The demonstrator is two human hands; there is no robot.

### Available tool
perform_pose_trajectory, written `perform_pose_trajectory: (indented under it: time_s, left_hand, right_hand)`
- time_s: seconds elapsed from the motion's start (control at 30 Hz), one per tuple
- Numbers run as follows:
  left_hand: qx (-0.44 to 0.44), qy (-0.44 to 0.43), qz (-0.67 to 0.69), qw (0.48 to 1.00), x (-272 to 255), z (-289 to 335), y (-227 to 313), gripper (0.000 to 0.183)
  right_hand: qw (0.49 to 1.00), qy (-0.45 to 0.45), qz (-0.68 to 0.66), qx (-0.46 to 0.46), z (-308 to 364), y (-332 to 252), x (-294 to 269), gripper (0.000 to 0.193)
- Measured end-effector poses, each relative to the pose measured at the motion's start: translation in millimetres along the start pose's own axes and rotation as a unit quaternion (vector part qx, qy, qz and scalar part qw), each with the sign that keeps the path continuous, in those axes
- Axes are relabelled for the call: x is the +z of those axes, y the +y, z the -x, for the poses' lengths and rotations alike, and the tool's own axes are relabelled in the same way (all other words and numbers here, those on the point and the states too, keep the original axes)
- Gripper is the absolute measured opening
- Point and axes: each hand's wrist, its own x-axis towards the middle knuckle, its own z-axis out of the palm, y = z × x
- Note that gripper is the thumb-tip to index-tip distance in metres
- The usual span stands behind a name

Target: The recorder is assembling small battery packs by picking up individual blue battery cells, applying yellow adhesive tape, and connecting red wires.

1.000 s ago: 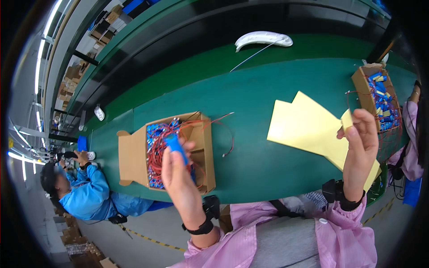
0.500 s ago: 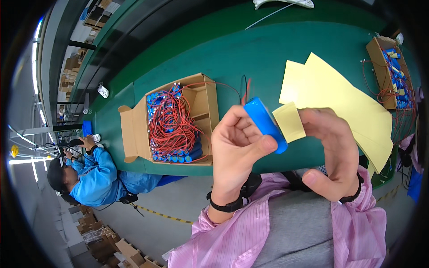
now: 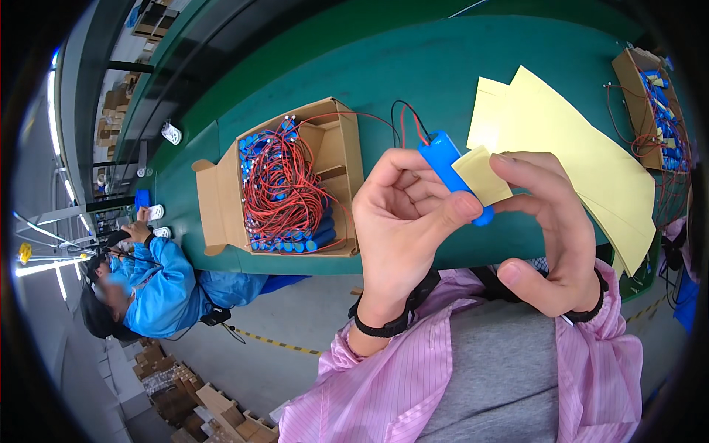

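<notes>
A blue cylindrical battery (image 3: 445,163) with red and black leads at its upper end is gripped by my left hand (image 3: 402,214), the thumb pressed along its side. Against that battery lies a small yellow sticker (image 3: 482,176), one end reaching my right fingertips. My right hand (image 3: 557,221) is curved, its index finger on the sticker's corner and the other fingers behind it, with the thumb well apart below. How firmly the sticker adheres to the battery cannot be seen. Beyond my right hand, yellow sheets (image 3: 546,133) lie overlapping on the green table (image 3: 413,70).
Left of my hands stands an open cardboard box (image 3: 343,155) full of blue batteries and tangled red and black wires (image 3: 284,192). Another box (image 3: 634,85) of wired batteries is at the far right. A person in blue (image 3: 159,288) is at the left along the table.
The battery has turned and shifted slightly right, so its leads now show at the top end. My left thumb has moved right along it. The sticker remains by my right fingertips.
</notes>
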Motion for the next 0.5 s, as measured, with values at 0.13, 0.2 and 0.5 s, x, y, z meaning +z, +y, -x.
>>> perform_pose_trajectory:
  time_s: [0.13, 0.2, 0.5]
  left_hand:
    - [0.008, 0.018, -0.007, 1.0, 4, 1, 0, 0.035]
    - [0.038, 0.008, -0.027, 0.999, 1, 3, -3, 0.036]
    - [-0.013, -0.089, -0.107, 0.99, 11, 9, 4, 0.042]
  right_hand:
    - [0.999, 0.012, 0.02, 0.037, -2, -8, 2, 0.067]
    - [0.996, -0.004, 0.088, 0.015, -4, -8, 1, 0.066]
    - [0.984, 0.051, 0.154, 0.077, 3, 5, -9, 0.078]
